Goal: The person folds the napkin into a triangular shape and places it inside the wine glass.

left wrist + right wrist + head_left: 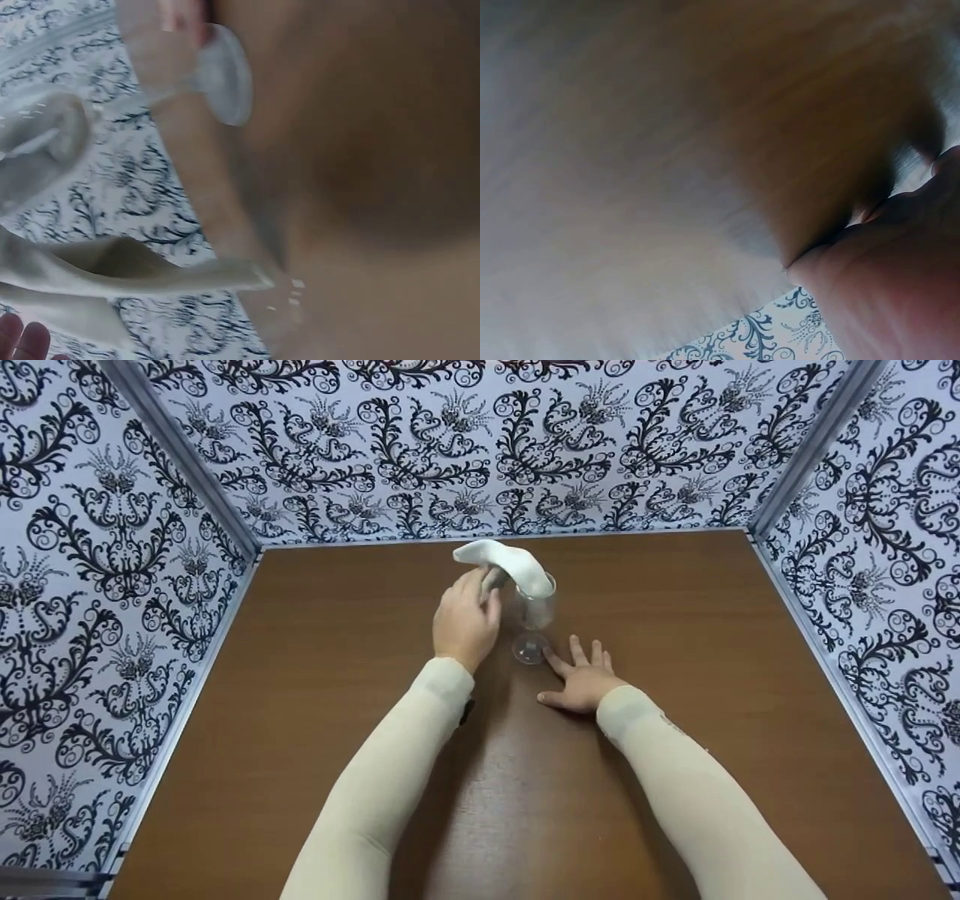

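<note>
A clear stemmed wine glass (pixel 538 615) stands upright on the brown table. My left hand (pixel 466 619) grips a white cloth (pixel 514 561) beside the bowl, and one end of the cloth dips into the glass's mouth. In the left wrist view, folds of the cloth (pixel 97 277) hang below the bowl (pixel 45 142), with left fingertips (pixel 31 343) at the lower corner. My right hand (pixel 589 679) lies on the table with fingers spread, its index fingertip right at the round foot (pixel 531 649). Blur and the hand itself (pixel 900 277) fill much of the right wrist view.
The wooden tabletop (pixel 337 660) reaches around both arms. Behind it stands a back wall (pixel 480 450) with black scroll patterns, and similar panels (pixel 112 585) enclose the left and right sides. Grey metal strips (pixel 180 457) run along the corners.
</note>
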The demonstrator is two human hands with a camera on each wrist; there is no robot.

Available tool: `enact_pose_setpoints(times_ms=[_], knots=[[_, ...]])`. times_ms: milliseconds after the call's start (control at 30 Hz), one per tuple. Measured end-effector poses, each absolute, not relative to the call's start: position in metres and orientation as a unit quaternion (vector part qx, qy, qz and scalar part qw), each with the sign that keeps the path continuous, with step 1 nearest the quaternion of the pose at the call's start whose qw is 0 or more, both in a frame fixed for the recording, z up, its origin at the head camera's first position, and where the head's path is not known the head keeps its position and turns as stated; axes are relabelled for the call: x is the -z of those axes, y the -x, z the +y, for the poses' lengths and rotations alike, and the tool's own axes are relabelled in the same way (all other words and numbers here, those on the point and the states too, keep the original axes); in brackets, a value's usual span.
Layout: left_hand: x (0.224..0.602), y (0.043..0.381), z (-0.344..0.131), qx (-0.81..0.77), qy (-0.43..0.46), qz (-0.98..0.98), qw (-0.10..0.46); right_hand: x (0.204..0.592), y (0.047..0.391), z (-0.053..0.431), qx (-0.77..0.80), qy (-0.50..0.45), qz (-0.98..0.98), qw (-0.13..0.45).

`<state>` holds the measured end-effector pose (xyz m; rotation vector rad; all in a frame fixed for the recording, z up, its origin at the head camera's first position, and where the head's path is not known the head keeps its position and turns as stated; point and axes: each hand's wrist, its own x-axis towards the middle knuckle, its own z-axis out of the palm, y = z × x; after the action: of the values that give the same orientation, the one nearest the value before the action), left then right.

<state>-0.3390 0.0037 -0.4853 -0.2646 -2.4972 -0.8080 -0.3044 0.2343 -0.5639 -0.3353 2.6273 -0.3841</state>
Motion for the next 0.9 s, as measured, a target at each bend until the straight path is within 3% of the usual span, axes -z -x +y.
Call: enact_pose_setpoints(times_ms=[100, 300, 433, 900], knots=[[0.494, 0.341, -0.004, 0.296, 0.092, -0.921, 0.234, 0.562, 0.304, 0.234, 0.143, 0.121, 0.954, 0.234], [0.499, 0.352, -0.009, 0.289, 0.053, -0.948, 0.123, 0.560, 0.301, 0.234, 0.160, 0.117, 0.951, 0.237], [0.497, 0.361, -0.005, 0.281, 0.051, -0.955, 0.082, 0.561, 0.301, 0.234, 0.156, 0.118, 0.952, 0.236], [0.479, 0.369, 0.012, 0.248, 0.039, -0.963, 0.103, 0.564, 0.304, 0.234, 0.144, 0.118, 0.954, 0.235]])
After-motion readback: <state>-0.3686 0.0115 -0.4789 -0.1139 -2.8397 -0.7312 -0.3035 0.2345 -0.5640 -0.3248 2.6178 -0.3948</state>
